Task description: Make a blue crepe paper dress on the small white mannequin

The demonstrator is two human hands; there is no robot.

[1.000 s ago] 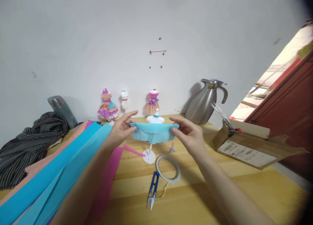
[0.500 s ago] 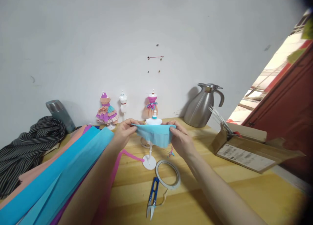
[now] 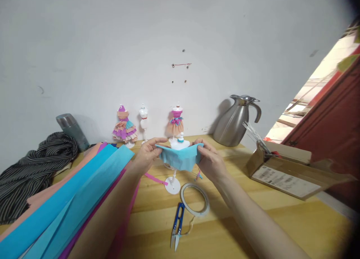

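A strip of light blue crepe paper (image 3: pixel 180 159) is stretched between my two hands. My left hand (image 3: pixel 146 156) pinches its left end, and my right hand (image 3: pixel 212 159) pinches the right end. Directly behind the strip stands a small white mannequin (image 3: pixel 180 143) with a blue band at its neck; the paper hides most of its torso. Its round white base (image 3: pixel 172 185) rests on the wooden table (image 3: pixel 152 221). Just in front lie a roll of double-sided tape (image 3: pixel 208 204) and blue-handled thread snips (image 3: pixel 178 224), blades pointing toward me.
Several coloured crepe paper sheets (image 3: pixel 62 199) cover the left side, beside a striped cloth (image 3: pixel 36 169) and a bottle (image 3: pixel 73 131). Along the wall stand a ruffled paper dress (image 3: pixel 125 129) and other small mannequins (image 3: pixel 143 118). A steel jug (image 3: pixel 233 122) and cardboard box (image 3: pixel 287 174) are at right.
The middle of the blue strip now sags into a curve against the mannequin's front, where it was held straighter before. Both hands keep their grip. The whole view has shifted slightly.
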